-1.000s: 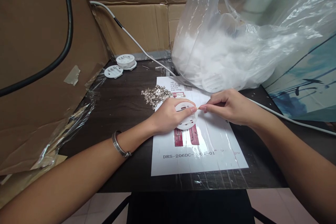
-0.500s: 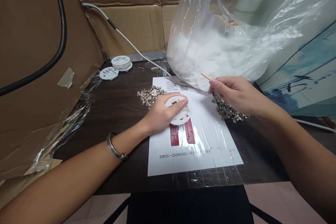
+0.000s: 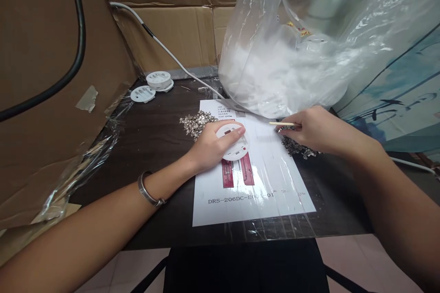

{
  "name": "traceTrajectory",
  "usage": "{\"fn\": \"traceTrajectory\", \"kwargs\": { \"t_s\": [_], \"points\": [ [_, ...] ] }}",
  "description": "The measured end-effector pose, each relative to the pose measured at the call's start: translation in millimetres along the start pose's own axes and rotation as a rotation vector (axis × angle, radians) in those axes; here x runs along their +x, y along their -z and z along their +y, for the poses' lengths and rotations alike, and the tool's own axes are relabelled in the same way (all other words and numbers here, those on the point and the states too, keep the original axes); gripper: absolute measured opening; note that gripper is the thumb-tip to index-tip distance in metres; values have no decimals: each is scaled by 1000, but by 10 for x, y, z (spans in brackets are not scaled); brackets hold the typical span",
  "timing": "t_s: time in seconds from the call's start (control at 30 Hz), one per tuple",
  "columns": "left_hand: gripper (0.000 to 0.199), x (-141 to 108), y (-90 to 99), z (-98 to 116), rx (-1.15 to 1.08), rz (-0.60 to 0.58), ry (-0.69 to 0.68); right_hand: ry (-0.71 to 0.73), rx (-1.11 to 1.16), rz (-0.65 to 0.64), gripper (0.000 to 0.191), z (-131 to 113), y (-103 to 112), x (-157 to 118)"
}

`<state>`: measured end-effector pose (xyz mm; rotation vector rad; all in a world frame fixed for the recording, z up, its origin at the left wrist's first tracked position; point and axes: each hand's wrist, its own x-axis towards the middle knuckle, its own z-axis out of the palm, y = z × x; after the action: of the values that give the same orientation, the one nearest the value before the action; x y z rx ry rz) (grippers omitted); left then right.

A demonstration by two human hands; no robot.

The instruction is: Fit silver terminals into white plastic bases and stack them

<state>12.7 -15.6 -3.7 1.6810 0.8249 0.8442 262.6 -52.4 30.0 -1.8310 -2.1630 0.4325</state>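
Observation:
My left hand (image 3: 215, 144) grips a round white plastic disc (image 3: 237, 151), its thumb across the top face; slots and small dark and red marks show on it. The disc is over a printed sheet (image 3: 254, 210) with red pictures. In my right hand (image 3: 305, 130) is a thin pale wooden stick (image 3: 283, 124), pointing left. The fingertips of that hand are at the right pile of small metal clips (image 3: 300, 149); whether they pinch a clip is too small to tell. Another pile of metal clips (image 3: 195, 123) lies behind my left hand.
Several similar white discs (image 3: 158, 80) sit at the back left of the dark table (image 3: 127, 137). A large clear plastic bag (image 3: 275, 78) with white contents stands behind the sheet. A white cable (image 3: 172, 57) runs down to the table. Cardboard walls (image 3: 172, 27) enclose the back and left.
My right hand has moved down to the right clip pile, and the stick has swung to nearly level. My left hand still holds the disc in about the same place.

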Motion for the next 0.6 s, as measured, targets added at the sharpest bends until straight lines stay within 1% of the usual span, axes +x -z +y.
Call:
{"fn": "traceTrajectory", "kwargs": {
  "t_s": [0.1, 0.17, 0.27, 0.37, 0.43, 0.5, 0.6],
  "points": [
    [23, -5, 3, 14, 0, -1, 0, -5, -121, -51, 15, 8, -10, 27],
    [23, -4, 3, 22, 7, 0, 5, 26, -101, -37, 17, -19, 1, 29],
    [23, 1, 0, 29, 27, 10, 9, 44, 94, 19, 16, -113, 0, 6],
    [23, 6, -4, 33, 30, 26, 25, 35, 332, 119, 20, -244, -48, -15],
    [22, 6, -5, 37, 24, 28, 42, 72, 403, 181, 21, -311, -103, -12],
    [22, 4, -3, 42, 26, 26, 54, 90, 416, 185, 21, -336, -164, 5],
    [23, 3, -2, 43, 37, 22, 70, 52, 412, 125, 21, -303, -247, 40]
  ]
}}
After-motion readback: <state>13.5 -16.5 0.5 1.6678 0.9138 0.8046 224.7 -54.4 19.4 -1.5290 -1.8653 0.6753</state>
